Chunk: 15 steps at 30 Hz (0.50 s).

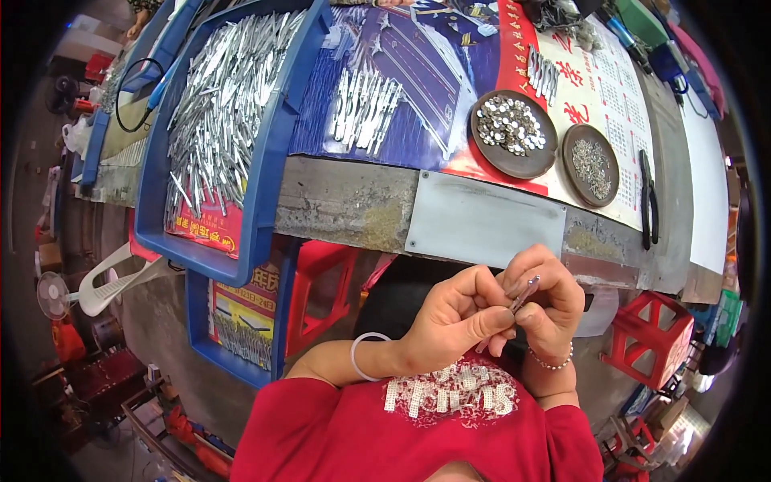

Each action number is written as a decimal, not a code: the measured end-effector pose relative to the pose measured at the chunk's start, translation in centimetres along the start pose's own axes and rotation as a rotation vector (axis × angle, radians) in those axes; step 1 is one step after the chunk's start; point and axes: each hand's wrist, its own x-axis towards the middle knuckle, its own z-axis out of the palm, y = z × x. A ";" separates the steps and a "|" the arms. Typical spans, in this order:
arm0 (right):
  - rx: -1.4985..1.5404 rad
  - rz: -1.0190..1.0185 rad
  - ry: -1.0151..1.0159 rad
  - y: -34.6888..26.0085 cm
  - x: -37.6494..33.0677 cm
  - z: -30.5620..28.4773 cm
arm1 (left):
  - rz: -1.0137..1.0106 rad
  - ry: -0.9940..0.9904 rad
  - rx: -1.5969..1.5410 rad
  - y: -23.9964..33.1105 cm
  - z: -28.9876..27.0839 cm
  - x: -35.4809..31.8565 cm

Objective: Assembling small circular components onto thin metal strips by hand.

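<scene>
Pinching together, both hands, left hand (454, 317) and right hand (546, 301), grip seemingly one small metal piece (526, 293).

Blue-and-red printed poster (434, 72) spread flat over workbench top as cover, blue field at left, red band toward middle. White calendar sheet (618, 120) beside it on right, grid of small boxes, large red characters near top edge. Red printed sheet (210, 229) lining floor of big blue tray at left, mostly buried under metal strips, only near corner visible. Another printed sheet, red-yellow-blue (241, 309), lining lower blue tray under bench edge. No screens visible.
</scene>
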 end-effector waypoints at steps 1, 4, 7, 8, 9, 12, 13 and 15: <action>0.017 0.021 -0.008 0.0 0.0 -0.1 | -0.005 0.005 0.008 0.0 0.0 0.0; 0.005 -0.019 -0.062 0.4 0.0 -0.5 | -0.004 0.010 0.006 -0.1 0.1 -0.3; -0.012 -0.099 -0.072 0.6 -0.1 -0.6 | 0.002 -0.003 -0.010 -0.2 0.3 -0.4; -0.013 -0.099 -0.072 0.7 -0.2 -0.6 | 0.000 -0.008 -0.014 -0.2 0.4 -0.4; 0.013 -0.113 -0.069 0.7 -0.4 -0.7 | 0.001 -0.008 -0.015 -0.2 0.5 -0.5; 0.083 -0.156 -0.070 1.2 -0.5 -0.8 | -0.050 -0.028 0.000 -0.1 0.8 -0.6; 0.092 -0.181 -0.080 1.4 -0.5 -0.9 | -0.049 -0.027 0.000 -0.2 0.7 -0.7; 0.100 -0.204 -0.090 1.3 -0.7 -1.0 | -0.042 -0.045 -0.007 -0.6 0.5 -0.7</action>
